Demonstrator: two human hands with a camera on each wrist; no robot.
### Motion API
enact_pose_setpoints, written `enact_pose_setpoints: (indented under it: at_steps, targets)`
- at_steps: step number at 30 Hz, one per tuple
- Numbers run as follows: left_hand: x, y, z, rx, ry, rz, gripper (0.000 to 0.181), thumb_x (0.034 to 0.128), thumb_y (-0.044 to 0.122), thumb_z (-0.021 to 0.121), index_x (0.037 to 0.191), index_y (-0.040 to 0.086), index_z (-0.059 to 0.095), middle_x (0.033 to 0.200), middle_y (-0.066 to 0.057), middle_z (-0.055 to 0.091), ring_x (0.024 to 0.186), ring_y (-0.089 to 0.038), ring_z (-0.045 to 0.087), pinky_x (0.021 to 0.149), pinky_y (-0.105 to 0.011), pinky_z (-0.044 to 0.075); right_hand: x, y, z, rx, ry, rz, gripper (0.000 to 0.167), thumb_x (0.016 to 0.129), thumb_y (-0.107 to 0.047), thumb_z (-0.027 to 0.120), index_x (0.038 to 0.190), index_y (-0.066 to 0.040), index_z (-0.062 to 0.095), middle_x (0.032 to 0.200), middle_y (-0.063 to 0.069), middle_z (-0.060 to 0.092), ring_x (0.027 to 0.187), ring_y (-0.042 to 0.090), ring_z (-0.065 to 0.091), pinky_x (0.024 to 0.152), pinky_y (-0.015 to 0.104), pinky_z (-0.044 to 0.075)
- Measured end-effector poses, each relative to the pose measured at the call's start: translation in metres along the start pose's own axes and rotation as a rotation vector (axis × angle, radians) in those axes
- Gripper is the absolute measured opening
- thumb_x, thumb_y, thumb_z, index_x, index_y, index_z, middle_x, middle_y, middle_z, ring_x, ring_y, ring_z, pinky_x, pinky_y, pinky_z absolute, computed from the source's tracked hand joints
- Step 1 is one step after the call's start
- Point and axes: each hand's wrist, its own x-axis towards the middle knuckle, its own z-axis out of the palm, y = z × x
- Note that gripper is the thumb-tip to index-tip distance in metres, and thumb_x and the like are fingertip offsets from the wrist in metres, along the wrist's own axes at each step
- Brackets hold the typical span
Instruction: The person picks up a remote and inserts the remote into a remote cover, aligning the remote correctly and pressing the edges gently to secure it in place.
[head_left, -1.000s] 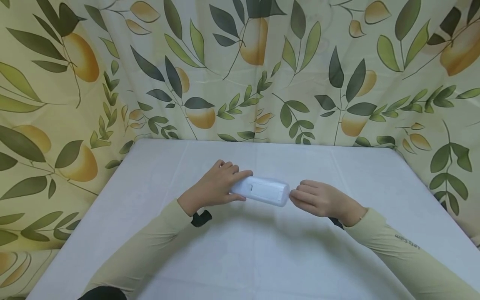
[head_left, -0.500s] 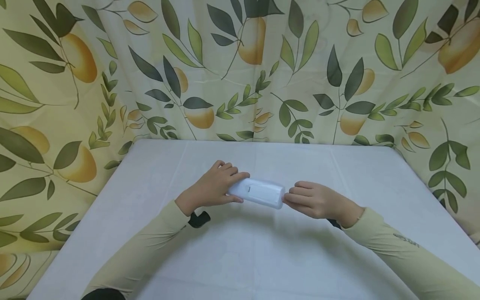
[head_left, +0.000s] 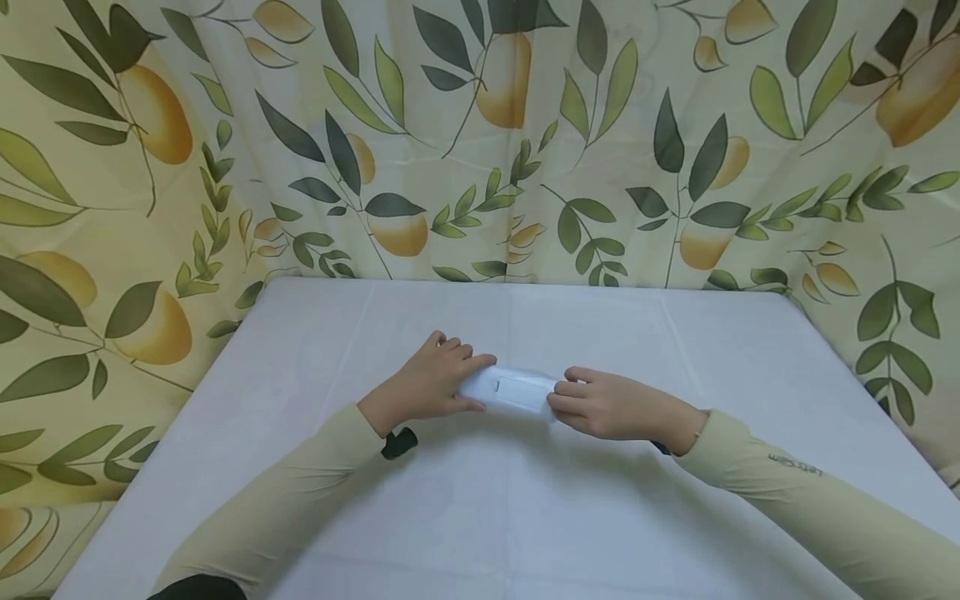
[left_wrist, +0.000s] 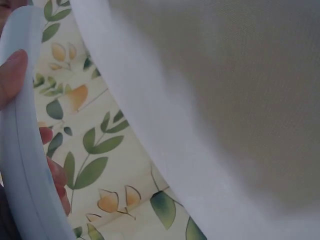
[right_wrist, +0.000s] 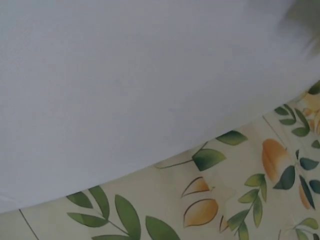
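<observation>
A long white plastic device (head_left: 517, 392) with a rectangular panel on its upper face is held above the table, tilted slightly down to the right. My left hand (head_left: 427, 379) grips its left end, with the thumb on the near side and fingers on the far side. In the left wrist view, the device (left_wrist: 20, 135) shows a smooth curved side with a thin seam, and a fingertip lies on it. My right hand (head_left: 618, 404) is at the other end, its curled fingers covering that end. The right wrist view does not show the right hand's grip.
A white cloth covers the table (head_left: 480, 517). Around its back and sides hangs a curtain (head_left: 465, 167) printed with leaves and yellow fruit. A black wrist strap piece (head_left: 399, 442) sits under the left wrist.
My right hand has moved left, from the tip of the device to over its right end. The device has shifted slightly left and down, still in the left hand.
</observation>
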Motion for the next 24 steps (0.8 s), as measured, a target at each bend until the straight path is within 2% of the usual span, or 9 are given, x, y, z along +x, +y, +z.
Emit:
enact_pose_setpoints:
  at_steps: [2,4,7,10,15,19,21,24]
  targets:
    - [0.0,0.0,0.0,-0.018,-0.007,-0.015,0.062,0.0788,0.057,0.065,0.128,0.02,0.052,0.099,-0.002,0.065,0.09,-0.018,0.057,0.086,-0.04,0.037,-0.002,0.001,0.002,-0.025,0.061,0.009,0.028,0.098,-0.005,0.04,0.087,-0.009,0.066,0.091,0.002,0.059,0.08,0.015,0.053,0.071,0.029,0.049]
    - [0.0,0.0,0.001,-0.045,-0.007,-0.027,0.063,0.0783,0.055,0.066,0.128,0.02,0.051,0.1,-0.002,0.066,0.089,-0.018,0.057,0.086,-0.04,0.037,-0.004,0.001,0.004,-0.06,0.152,0.032,0.042,0.1,-0.003,0.027,0.084,-0.009,0.065,0.09,0.003,0.059,0.077,0.014,0.053,0.067,0.03,0.049]
    - [0.002,0.001,-0.002,-0.08,0.006,-0.039,0.064,0.0776,0.054,0.068,0.129,0.02,0.05,0.1,-0.002,0.066,0.089,-0.017,0.058,0.086,-0.04,0.036,-0.006,0.002,0.007,-0.097,0.316,0.078,0.035,0.099,-0.007,0.036,0.079,-0.008,0.065,0.086,0.004,0.061,0.072,0.015,0.052,0.062,0.031,0.048]
    - [0.004,0.003,-0.005,-0.098,0.011,-0.045,0.065,0.0775,0.053,0.069,0.13,0.02,0.05,0.102,-0.003,0.066,0.089,-0.017,0.057,0.086,-0.041,0.035,-0.006,0.003,0.01,-0.123,0.473,0.084,0.027,0.096,-0.009,0.047,0.075,-0.007,0.065,0.081,0.005,0.061,0.067,0.016,0.052,0.06,0.033,0.044]
    - [0.005,0.008,-0.01,-0.123,0.003,-0.034,0.064,0.0792,0.054,0.066,0.131,0.02,0.049,0.104,-0.002,0.066,0.09,-0.016,0.058,0.087,-0.04,0.035,-0.003,0.004,0.012,-0.184,0.659,0.078,0.023,0.094,-0.01,0.052,0.073,-0.007,0.062,0.075,0.004,0.057,0.064,0.017,0.046,0.062,0.035,0.035]
    - [0.004,0.012,-0.011,-0.137,0.004,-0.017,0.064,0.0795,0.054,0.066,0.13,0.019,0.049,0.104,-0.001,0.067,0.09,-0.016,0.059,0.086,-0.039,0.035,0.001,0.004,0.011,-0.235,0.709,0.072,0.022,0.094,-0.01,0.052,0.073,-0.009,0.058,0.077,0.003,0.052,0.069,0.017,0.042,0.063,0.036,0.031]
    - [0.003,0.012,-0.011,-0.131,0.003,-0.013,0.063,0.0791,0.054,0.066,0.129,0.02,0.05,0.103,-0.002,0.067,0.09,-0.016,0.059,0.086,-0.04,0.035,0.0,0.004,0.01,-0.235,0.682,0.052,0.02,0.093,-0.009,0.051,0.074,-0.01,0.057,0.079,0.001,0.055,0.071,0.016,0.043,0.063,0.036,0.033]
    - [0.001,0.01,-0.01,-0.116,0.002,-0.003,0.063,0.0782,0.054,0.067,0.129,0.02,0.051,0.102,-0.002,0.067,0.09,-0.016,0.059,0.086,-0.04,0.035,-0.004,0.002,0.01,-0.196,0.595,0.018,0.019,0.093,-0.007,0.05,0.075,-0.01,0.056,0.079,-0.001,0.062,0.071,0.015,0.05,0.062,0.034,0.039]
